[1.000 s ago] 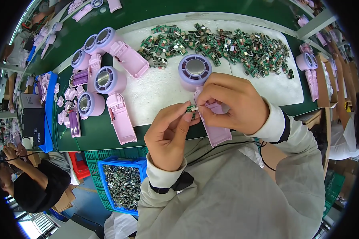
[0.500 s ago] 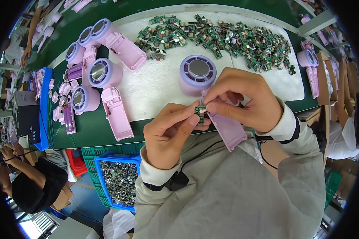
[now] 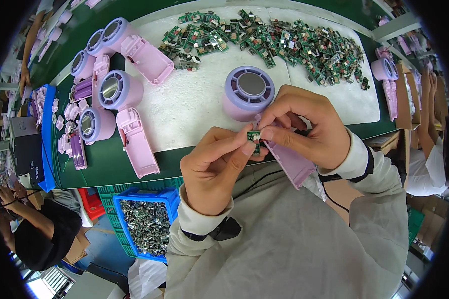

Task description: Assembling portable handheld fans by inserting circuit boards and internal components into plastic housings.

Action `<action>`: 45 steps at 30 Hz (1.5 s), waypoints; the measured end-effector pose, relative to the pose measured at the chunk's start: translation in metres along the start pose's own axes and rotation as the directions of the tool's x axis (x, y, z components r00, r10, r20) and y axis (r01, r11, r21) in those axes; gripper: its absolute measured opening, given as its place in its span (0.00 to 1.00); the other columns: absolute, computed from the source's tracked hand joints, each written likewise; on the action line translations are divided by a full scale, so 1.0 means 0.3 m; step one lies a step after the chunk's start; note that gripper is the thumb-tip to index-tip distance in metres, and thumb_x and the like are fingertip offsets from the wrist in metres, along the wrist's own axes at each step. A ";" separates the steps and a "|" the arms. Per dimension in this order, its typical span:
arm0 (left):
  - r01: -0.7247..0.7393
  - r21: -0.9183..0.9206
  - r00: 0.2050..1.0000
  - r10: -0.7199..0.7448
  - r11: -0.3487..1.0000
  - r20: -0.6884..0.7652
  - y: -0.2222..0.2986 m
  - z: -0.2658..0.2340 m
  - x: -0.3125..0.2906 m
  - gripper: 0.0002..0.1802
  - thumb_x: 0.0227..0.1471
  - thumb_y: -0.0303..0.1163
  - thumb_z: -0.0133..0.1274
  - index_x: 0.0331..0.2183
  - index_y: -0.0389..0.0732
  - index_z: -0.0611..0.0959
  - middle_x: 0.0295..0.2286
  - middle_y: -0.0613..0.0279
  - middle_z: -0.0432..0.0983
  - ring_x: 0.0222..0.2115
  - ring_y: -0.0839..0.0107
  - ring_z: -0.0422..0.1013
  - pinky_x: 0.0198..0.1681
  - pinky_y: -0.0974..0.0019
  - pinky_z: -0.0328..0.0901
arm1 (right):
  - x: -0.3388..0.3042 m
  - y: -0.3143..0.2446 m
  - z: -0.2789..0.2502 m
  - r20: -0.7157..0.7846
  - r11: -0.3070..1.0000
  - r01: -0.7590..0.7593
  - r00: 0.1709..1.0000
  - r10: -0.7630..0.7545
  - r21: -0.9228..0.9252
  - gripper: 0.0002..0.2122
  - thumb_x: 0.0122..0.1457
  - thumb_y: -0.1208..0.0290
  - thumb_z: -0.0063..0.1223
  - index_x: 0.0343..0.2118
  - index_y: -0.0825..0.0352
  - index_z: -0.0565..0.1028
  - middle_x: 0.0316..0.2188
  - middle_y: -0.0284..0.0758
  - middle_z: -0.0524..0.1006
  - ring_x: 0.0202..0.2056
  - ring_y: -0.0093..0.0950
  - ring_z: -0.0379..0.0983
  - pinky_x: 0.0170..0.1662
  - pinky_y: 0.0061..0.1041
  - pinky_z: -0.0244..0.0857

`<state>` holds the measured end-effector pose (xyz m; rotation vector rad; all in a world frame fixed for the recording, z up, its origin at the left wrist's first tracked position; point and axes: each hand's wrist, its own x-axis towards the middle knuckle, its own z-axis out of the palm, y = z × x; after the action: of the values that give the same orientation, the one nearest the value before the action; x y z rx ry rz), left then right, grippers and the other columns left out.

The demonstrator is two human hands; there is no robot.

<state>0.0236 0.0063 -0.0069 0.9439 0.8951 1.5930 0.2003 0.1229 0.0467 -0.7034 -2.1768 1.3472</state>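
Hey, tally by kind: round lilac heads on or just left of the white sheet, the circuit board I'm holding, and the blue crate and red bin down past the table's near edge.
Round lilac heads: 6
Held circuit board: 1
Blue crate: 1
Red bin: 1
Total: 9

The camera is worn on the head, up above the near side of the tabletop (image 3: pixel 170 165). It looks down and a bit forward over the tabletop. It is quite close to the fingers (image 3: pixel 234 139) at the tabletop's near edge. Its round, wide view also takes in floor (image 3: pixel 99 244) below the tabletop.
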 end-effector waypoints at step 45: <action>-0.058 0.984 0.892 0.452 0.167 -0.024 0.054 -0.001 0.221 0.20 0.47 0.25 0.65 0.45 0.35 0.82 0.43 0.46 0.77 0.37 0.50 0.76 0.41 0.55 0.72 | 1.055 0.558 -1.204 -0.419 0.200 -0.428 0.904 0.089 -0.881 0.41 0.51 0.41 0.62 0.63 0.63 0.68 0.59 0.50 0.72 0.59 0.46 0.69 0.61 0.41 0.64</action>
<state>0.0065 0.0679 0.0167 1.8386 2.2624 1.3275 0.2212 0.6299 0.0798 -1.6595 -2.5187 -0.3173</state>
